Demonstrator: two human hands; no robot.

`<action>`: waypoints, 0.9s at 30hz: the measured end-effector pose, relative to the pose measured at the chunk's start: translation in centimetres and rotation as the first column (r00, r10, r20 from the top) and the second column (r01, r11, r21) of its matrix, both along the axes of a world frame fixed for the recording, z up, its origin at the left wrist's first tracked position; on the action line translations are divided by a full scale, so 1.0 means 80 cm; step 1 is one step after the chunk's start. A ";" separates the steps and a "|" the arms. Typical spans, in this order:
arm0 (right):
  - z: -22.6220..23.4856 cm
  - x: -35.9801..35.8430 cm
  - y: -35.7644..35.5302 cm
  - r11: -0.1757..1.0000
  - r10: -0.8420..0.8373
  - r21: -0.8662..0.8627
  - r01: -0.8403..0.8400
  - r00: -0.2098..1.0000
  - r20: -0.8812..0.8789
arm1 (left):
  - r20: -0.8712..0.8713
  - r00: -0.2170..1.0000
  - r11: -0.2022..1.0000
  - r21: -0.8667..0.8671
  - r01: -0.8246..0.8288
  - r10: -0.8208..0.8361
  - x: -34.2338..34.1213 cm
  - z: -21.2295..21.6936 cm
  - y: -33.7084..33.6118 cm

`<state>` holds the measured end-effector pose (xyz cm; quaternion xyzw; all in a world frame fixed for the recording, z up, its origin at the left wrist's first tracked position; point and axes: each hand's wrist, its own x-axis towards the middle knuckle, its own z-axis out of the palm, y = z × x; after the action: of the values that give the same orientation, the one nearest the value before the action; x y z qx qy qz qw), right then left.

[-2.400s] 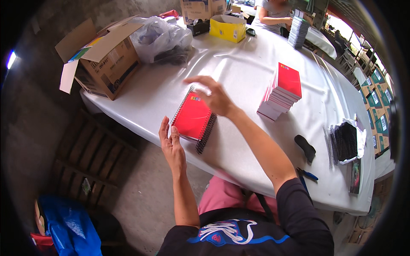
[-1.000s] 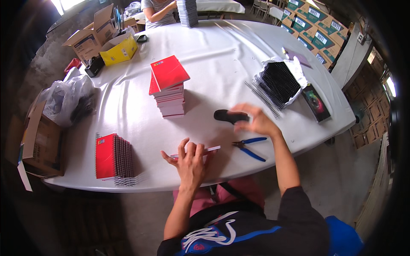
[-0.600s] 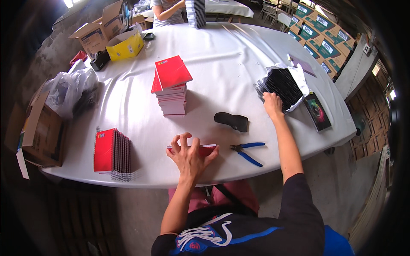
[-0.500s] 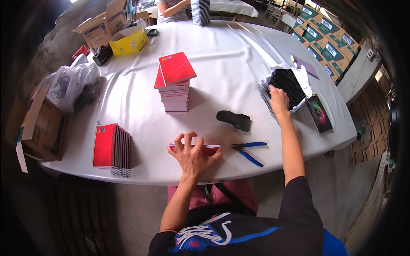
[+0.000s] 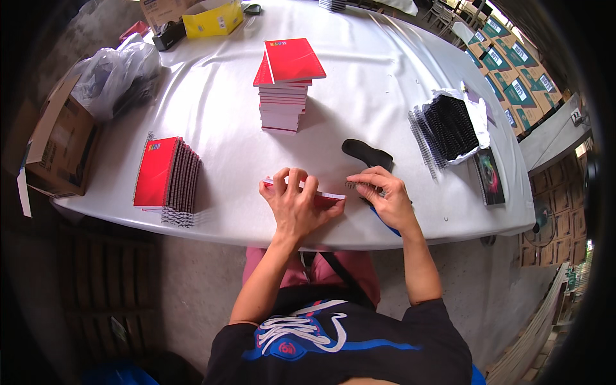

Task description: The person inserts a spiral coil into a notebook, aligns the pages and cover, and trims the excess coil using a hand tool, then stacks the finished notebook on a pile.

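My left hand [image 5: 296, 204] grips a red notebook [image 5: 329, 200] near the table's front edge, its pages edge-on and its spine side up. Just right of it, my right hand [image 5: 385, 196] pinches a short dark wire binding spiral [image 5: 352, 184], whose rest is hidden by the fingers. Beneath that hand lie blue-handled cutting pliers [image 5: 387, 222], mostly covered. A black curved object [image 5: 367, 153] rests behind the right hand. Dark binding spirals [image 5: 452, 125] fill a white wrapper at the right, with loose spirals [image 5: 423, 138] beside it.
Red-covered books [image 5: 294, 61] are piled in the middle. Bound red notebooks [image 5: 154, 173] stand at the left, near an open carton [image 5: 61, 144] and a plastic bag [image 5: 115, 74]. A yellow box [image 5: 213, 19] sits at the far left, a dark notebook [image 5: 491, 176] at the right edge.
My right hand has come back leftward from the spirals at the right and now pinches one beside the notebook. My left hand still grips the notebook. The view has tilted downward.
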<state>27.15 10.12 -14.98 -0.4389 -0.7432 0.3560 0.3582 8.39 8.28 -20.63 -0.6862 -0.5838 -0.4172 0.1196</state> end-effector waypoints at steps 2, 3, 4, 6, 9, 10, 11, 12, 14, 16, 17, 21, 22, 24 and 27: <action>-0.003 -0.002 -0.002 0.999 0.013 0.032 -0.013 1.000 0.009 | -0.012 1.000 1.000 0.004 -0.002 0.003 0.000 0.004 0.000; -0.004 -0.003 -0.003 0.998 0.034 0.057 -0.035 0.999 0.015 | -0.012 1.000 1.000 -0.003 -0.006 0.006 0.000 0.005 0.000; -0.005 -0.004 -0.003 0.995 0.055 0.081 -0.057 0.998 0.022 | -0.012 1.000 1.000 -0.011 -0.009 0.009 0.000 0.006 0.000; -0.003 0.001 -0.001 0.991 0.106 0.087 -0.106 0.994 0.008 | -0.009 1.000 1.000 -0.022 -0.007 0.006 -0.001 0.007 0.001; -0.008 0.004 0.002 0.986 0.167 0.009 -0.167 0.986 -0.004 | -0.009 1.000 0.999 -0.036 0.001 -0.001 -0.003 0.006 0.001; -0.010 0.004 0.003 0.983 0.183 -0.030 -0.183 0.983 -0.008 | -0.014 1.000 0.999 -0.042 -0.004 0.003 -0.003 0.006 0.001; -0.009 0.006 0.004 0.961 0.186 -0.198 -0.192 0.981 -0.049 | -0.019 1.000 0.999 -0.048 -0.008 0.007 -0.003 0.006 0.001; -0.007 0.010 0.005 0.912 0.181 -0.358 -0.201 0.980 -0.088 | -0.026 1.000 0.999 -0.049 -0.006 0.004 -0.003 0.006 0.002; -0.002 0.007 0.002 0.898 0.130 -0.411 -0.155 0.987 -0.090 | -0.039 0.999 0.999 -0.050 0.001 -0.003 -0.004 0.005 0.001; 0.003 -0.013 -0.007 0.978 0.049 -0.203 -0.055 0.998 -0.034 | -0.043 0.999 0.994 -0.110 -0.002 -0.003 -0.007 0.001 -0.001; 0.009 -0.013 -0.007 0.984 0.060 -0.168 -0.059 0.998 -0.004 | -0.045 0.999 0.990 -0.140 -0.003 -0.003 -0.008 0.000 -0.002; 0.006 -0.005 0.001 0.974 0.224 0.006 -0.226 0.971 0.086 | -0.071 0.997 0.985 -0.172 0.003 -0.016 -0.015 0.000 -0.005; 0.003 -0.002 0.006 0.953 0.291 0.055 -0.297 0.951 0.107 | -0.071 0.997 0.985 -0.171 0.008 -0.021 -0.015 0.000 -0.004; 0.004 0.002 0.015 0.932 0.327 -0.184 -0.311 0.943 0.064 | -0.064 0.998 0.985 -0.169 0.019 -0.030 -0.016 0.001 -0.003; -0.003 0.010 0.055 0.975 0.124 0.142 -0.173 0.946 0.301 | -0.018 0.999 0.993 -0.112 0.032 -0.035 -0.020 0.002 -0.004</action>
<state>27.96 14.51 -15.23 -0.3976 -0.8458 0.2506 0.2527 6.81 7.96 -20.51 -0.7056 -0.5934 -0.3790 0.0799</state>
